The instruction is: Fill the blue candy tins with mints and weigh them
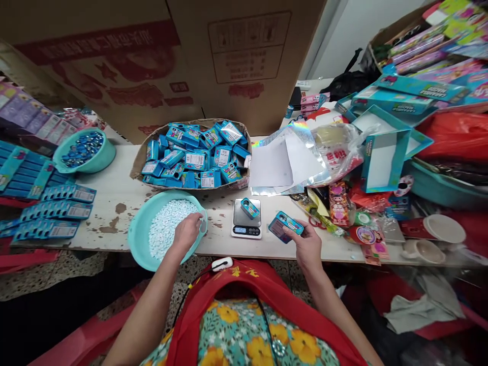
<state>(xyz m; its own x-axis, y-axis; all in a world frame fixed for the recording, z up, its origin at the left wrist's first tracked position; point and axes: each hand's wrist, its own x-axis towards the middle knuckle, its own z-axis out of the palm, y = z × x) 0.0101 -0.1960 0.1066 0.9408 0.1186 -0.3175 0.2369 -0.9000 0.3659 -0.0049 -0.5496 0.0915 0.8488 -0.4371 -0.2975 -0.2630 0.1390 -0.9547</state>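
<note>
Above the right side of a turquoise bowl (136, 231) of small white candies (163, 223), my left hand (186, 233) has its fingers pinched together near the rim. Whatever sits in that pinch, if anything, is too small to make out. My right hand (309, 246) grips a small blue candy box (281, 226) with a round hole, holding it over the table's front edge. Between my hands stands a digital scale (247, 232), its display lit. One more small blue box (250, 208) lies on the scale's plate.
Behind the bowl, a cut-down carton (246, 175) is heaped with blue boxes. A turquoise basin (89, 161) of blue wrapped pieces stands left, near rows of blue boxes (57, 209). White paper (270, 162), packaging and a cup (425, 250) crowd the right. A big cardboard box (190, 61) blocks the back.
</note>
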